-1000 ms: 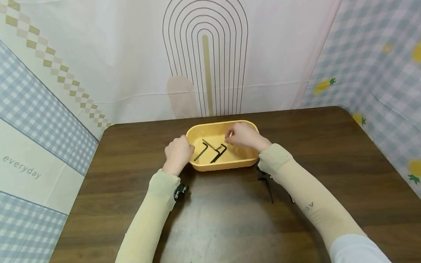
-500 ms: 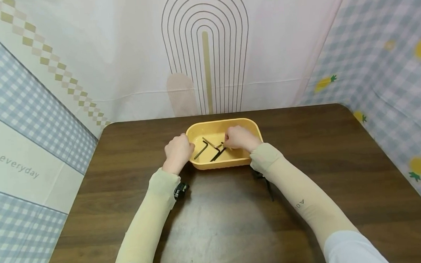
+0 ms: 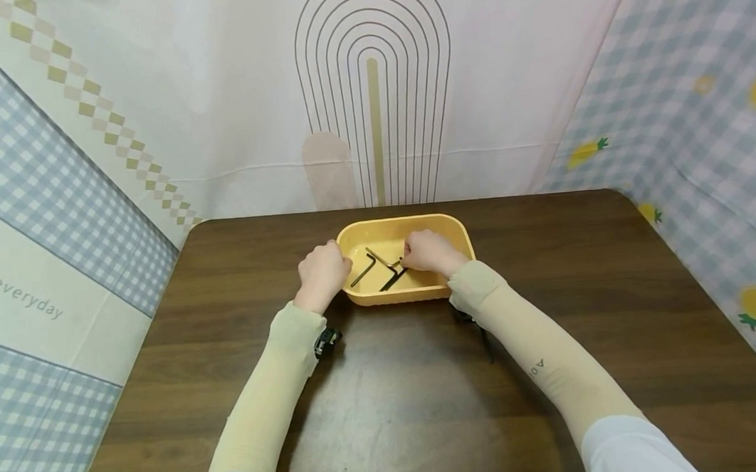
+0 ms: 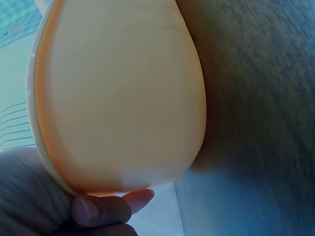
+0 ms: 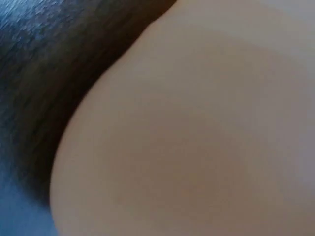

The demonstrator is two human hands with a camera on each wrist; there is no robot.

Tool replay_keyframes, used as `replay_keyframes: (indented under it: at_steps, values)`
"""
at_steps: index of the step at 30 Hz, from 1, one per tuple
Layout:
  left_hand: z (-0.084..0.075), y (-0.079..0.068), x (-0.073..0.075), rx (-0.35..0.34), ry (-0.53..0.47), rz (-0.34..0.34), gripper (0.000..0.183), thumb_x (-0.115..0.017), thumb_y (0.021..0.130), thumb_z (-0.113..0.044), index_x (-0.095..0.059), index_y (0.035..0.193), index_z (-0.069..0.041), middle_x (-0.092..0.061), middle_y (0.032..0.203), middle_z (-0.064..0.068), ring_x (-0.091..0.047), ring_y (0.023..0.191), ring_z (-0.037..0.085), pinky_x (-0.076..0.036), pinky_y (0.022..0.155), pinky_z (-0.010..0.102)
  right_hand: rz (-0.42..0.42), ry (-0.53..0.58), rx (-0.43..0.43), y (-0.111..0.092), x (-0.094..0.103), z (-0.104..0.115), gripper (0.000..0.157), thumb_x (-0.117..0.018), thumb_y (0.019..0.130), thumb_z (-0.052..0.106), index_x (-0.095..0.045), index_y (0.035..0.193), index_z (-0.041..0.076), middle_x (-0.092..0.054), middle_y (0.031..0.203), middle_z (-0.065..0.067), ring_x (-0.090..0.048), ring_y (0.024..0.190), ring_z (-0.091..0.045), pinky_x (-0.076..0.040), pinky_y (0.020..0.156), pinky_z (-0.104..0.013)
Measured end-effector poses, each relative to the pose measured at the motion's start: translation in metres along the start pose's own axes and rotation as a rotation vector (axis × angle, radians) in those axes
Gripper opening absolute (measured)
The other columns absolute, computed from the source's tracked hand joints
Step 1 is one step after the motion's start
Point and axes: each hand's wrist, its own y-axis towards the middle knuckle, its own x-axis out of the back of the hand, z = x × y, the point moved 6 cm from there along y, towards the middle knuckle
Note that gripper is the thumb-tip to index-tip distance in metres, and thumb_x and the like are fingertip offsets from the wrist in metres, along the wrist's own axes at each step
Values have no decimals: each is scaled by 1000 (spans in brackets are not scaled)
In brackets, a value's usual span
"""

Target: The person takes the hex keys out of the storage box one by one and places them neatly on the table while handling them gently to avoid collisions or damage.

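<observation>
A yellow tray point(image 3: 407, 296) stands near the table's far side with several hex keys inside. My left hand point(image 3: 324, 271) grips its left end; in the left wrist view the thumb and fingers point(image 4: 106, 210) hold the rim. My right hand point(image 3: 431, 251) reaches into the tray, fingers curled, and pinches a black hex key point(image 3: 392, 281) near its bend, which the fingertips hide. Left of it lie another dark hex key point(image 3: 363, 271) and a brass-coloured one point(image 3: 379, 256). The right wrist view shows the tray's outer wall point(image 5: 182, 137), not the fingers.
The dark wooden table point(image 3: 387, 406) extends to both sides of the tray and in front of it. Behind it hangs a pale curtain point(image 3: 242, 100). A black wrist camera point(image 3: 326, 343) sits under the left wrist.
My right hand has moved slightly left and down inside the tray, its fingertips now at the black hex key's bend. My left hand has stayed on the tray's left end.
</observation>
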Motion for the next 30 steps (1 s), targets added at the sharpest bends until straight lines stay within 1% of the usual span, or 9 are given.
replay_keyframes:
  at_steps: [6,11,16,20,23,27,29,30]
  values:
    - [0,0,-2,-2,1,-1,26,-56,98,-24,-62,106,0,-64,84,13,-63,71,28,-51,63,45,-1,26,14,-1,0,-9,18,-67,90,16,-60,74,11,-58,73,-2,-50,67,-18,-41,68,-33]
    - [0,1,-1,-3,4,-9,29,-57,98,-25,-62,109,1,-64,84,13,-63,71,29,-51,63,46,1,5,19,-4,5,-13,17,-68,92,16,-62,78,10,-59,77,-3,-52,70,-19,-42,72,-35]
    - [0,1,-2,1,12,-5,30,-57,98,-25,-62,111,1,-64,85,14,-63,72,29,-52,63,46,0,-19,52,-6,7,-14,11,-70,91,16,-66,85,8,-64,84,-4,-56,77,-21,-45,75,-36]
    - [1,2,-2,2,10,-5,30,-56,98,-25,-62,111,1,-65,86,14,-63,72,29,-52,64,46,-3,-38,76,-7,10,-15,7,-71,89,14,-68,88,8,-66,89,-6,-57,82,-23,-46,77,-37]
    - [1,2,-2,1,5,-10,29,-56,98,-25,-62,111,1,-65,86,14,-63,73,29,-51,64,46,-1,-53,87,-6,11,-16,3,-70,87,9,-70,89,7,-68,93,-7,-58,86,-24,-45,78,-37]
    - [1,1,-2,2,3,-10,28,-56,98,-24,-62,109,0,-65,86,13,-63,72,29,-51,64,46,5,-68,100,-5,13,-19,6,-68,85,5,-71,90,7,-70,97,-9,-58,88,-26,-46,81,-38]
    - [1,1,-2,0,2,-11,27,-56,98,-24,-62,108,0,-64,85,13,-63,72,29,-51,64,46,1,-68,99,-4,13,-21,6,-67,84,4,-70,87,9,-69,94,-6,-57,84,-23,-45,79,-36]
    - [1,1,-2,-2,2,-12,27,-55,97,-24,-62,107,0,-64,84,13,-63,72,28,-51,64,46,3,-63,97,-4,13,-22,7,-65,84,3,-68,82,9,-66,87,-5,-54,79,-22,-44,75,-34]
